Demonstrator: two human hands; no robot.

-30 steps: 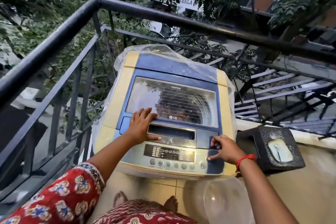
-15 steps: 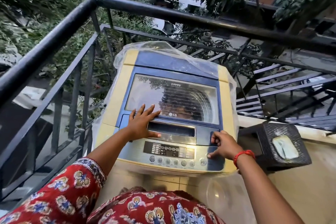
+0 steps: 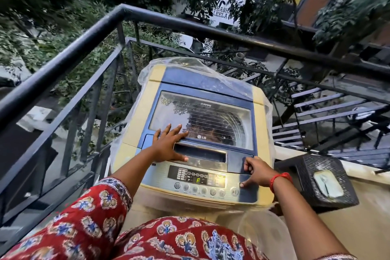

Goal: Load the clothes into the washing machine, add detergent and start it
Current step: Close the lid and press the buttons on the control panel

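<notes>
A black metal railing (image 3: 63, 53) is running along your left and wrapping around the corner behind the washing machine (image 3: 196, 133), which is standing in that corner of the balcony. A clear plastic cover (image 3: 181, 65) is hanging over the machine's back and sides. Your red patterned sleeve (image 3: 84, 207) is reaching in from the lower left.

You are laying your left hand (image 3: 167, 143) flat on the closed lid (image 3: 200, 118), fingers spread across the lower left edge of its glass window, thumb lying along the front of the recessed handle (image 3: 199, 153). It is gripping nothing.

Through the window the drum is showing, with something dark inside that you cannot make out clearly. Below the lid, the control panel (image 3: 196, 177) is lighting up, a green character glowing on its display, with a row of round buttons (image 3: 199, 191) beneath it.

You are keeping your right hand (image 3: 256, 172) loosely curled at the panel's right end, knuckles up by the lid's front corner, one fingertip pressing down just beside the play/pause button (image 3: 234, 191). It is holding nothing. A red thread (image 3: 280, 177) is circling that wrist.

Further right, a dark woven stool (image 3: 316, 181) is standing just beside the machine, a pale oval patch on its top.
</notes>
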